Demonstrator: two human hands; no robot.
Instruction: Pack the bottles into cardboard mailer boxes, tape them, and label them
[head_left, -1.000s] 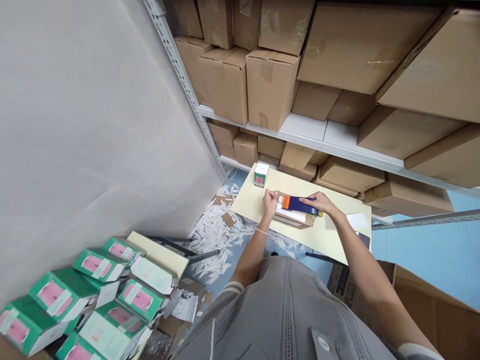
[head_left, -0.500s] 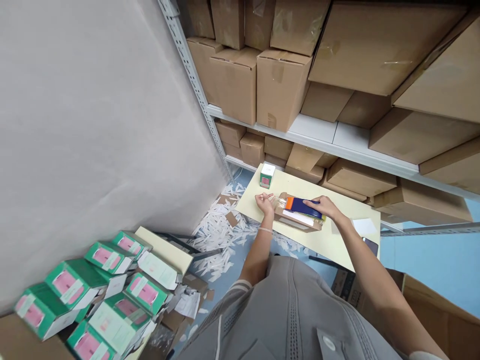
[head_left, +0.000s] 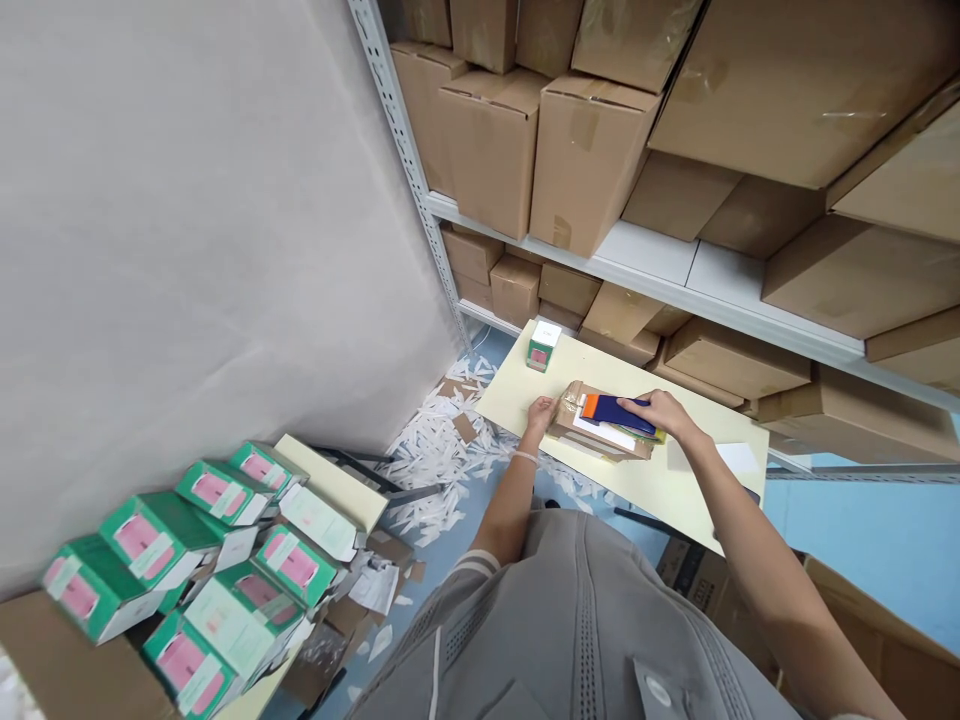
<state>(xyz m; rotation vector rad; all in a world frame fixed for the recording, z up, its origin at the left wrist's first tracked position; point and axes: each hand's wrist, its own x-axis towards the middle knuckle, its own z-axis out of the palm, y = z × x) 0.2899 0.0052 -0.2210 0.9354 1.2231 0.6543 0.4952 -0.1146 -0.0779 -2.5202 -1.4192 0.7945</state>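
A small cardboard box [head_left: 600, 445] lies on the pale yellow table, with clear tape on its left end and a white label on top. My right hand [head_left: 660, 412] grips a dark blue tape dispenser [head_left: 619, 412] with an orange front, held over the box top. At the box's left end, my left hand [head_left: 540, 413] has its fingers against the taped edge; they are partly hidden. Farther back on the table stands a green and white carton [head_left: 543, 346] with a pink panel.
Shelves of cardboard boxes [head_left: 592, 160] rise behind the table [head_left: 502, 395]. Several green cartons [head_left: 154, 545] are piled at lower left. White paper strips [head_left: 427, 470] cover the floor by the wall. White paper [head_left: 737, 457] lies at the table's right, and an open carton [head_left: 870, 620] stands at lower right.
My left hand went from holding the stretched tape end out left of the box to touching the box's left end. The dispenser stays over the box in my right hand. The view shifted slightly.
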